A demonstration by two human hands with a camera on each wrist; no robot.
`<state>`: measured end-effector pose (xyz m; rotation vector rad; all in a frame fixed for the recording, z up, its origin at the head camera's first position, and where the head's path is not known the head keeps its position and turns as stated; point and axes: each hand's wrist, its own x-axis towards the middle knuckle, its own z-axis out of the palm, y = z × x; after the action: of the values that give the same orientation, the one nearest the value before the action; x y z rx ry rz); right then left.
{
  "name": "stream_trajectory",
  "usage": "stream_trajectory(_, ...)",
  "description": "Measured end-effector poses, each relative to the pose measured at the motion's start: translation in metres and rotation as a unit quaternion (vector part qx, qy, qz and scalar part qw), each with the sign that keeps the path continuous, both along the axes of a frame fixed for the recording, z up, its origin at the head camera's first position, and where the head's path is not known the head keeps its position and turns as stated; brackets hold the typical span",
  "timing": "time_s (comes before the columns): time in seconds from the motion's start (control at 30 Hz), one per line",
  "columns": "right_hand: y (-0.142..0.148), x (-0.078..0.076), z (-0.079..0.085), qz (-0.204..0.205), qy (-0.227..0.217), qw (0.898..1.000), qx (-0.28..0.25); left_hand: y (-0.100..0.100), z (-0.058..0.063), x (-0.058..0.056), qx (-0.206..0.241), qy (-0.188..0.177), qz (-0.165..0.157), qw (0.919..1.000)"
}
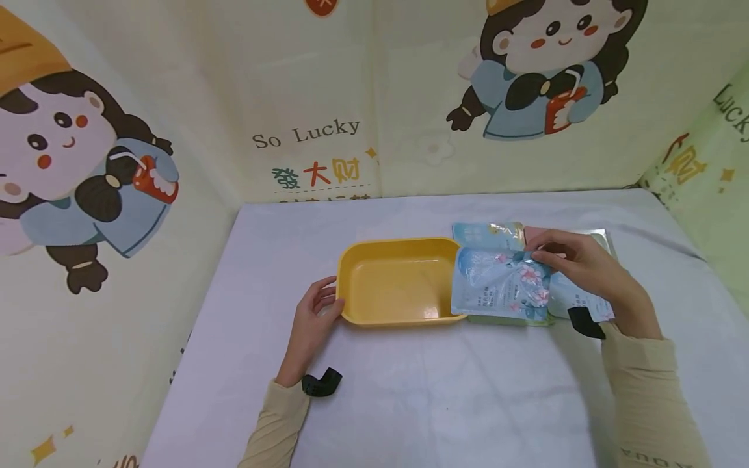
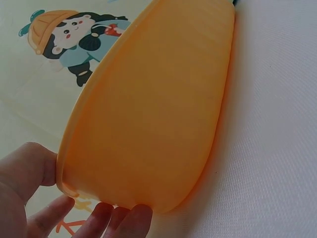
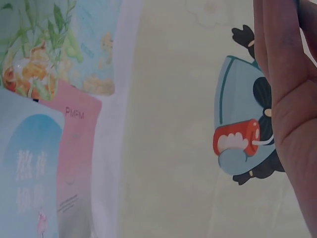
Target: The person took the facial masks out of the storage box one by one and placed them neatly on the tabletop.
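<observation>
A yellow tray [image 1: 404, 286] stands on the white-covered table. My left hand [image 1: 310, 325] holds its left end, the thumb at the rim and the other fingers against the outer wall, as the left wrist view shows of the tray [image 2: 148, 109]. My right hand [image 1: 576, 257] pinches the upper right corner of a shiny blue floral sheet mask packet [image 1: 500, 283]. That packet overlaps the tray's right end and covers parts of other packets. The right wrist view shows part of the right hand [image 3: 292, 99], but the pinched packet cannot be made out there.
Several packets lie right of the tray: a light blue one [image 1: 486, 233], a pink one [image 3: 77, 153], a pale blue one [image 1: 576, 296] and a green-edged one [image 1: 509, 321]. A cartoon-printed cloth [image 1: 409, 162] hangs behind the table [image 1: 445, 390].
</observation>
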<state>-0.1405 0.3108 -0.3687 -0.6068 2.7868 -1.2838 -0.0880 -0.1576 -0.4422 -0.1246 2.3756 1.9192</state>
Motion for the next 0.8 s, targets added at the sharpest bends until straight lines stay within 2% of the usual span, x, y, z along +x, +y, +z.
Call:
stream_trajectory(0.17, 0.004, 0.004, 0.0, 0.002, 0.004, 1.0, -0.014, 0.001, 0.0, 0.0, -0.007, 0.002, 0.0, 1.0)
stream_trajectory(0.4, 0.012, 0.01, -0.003, 0.039, 0.024, 0.999, -0.021, 0.001, -0.002, 0.0, -0.012, 0.001, 0.004, 0.9999)
stream_trajectory(0.8, 0.025, 0.018, -0.011, 0.081, -0.02, 0.997, -0.006, 0.0, 0.0, -0.001, -0.007, 0.001, -0.001, 1.0)
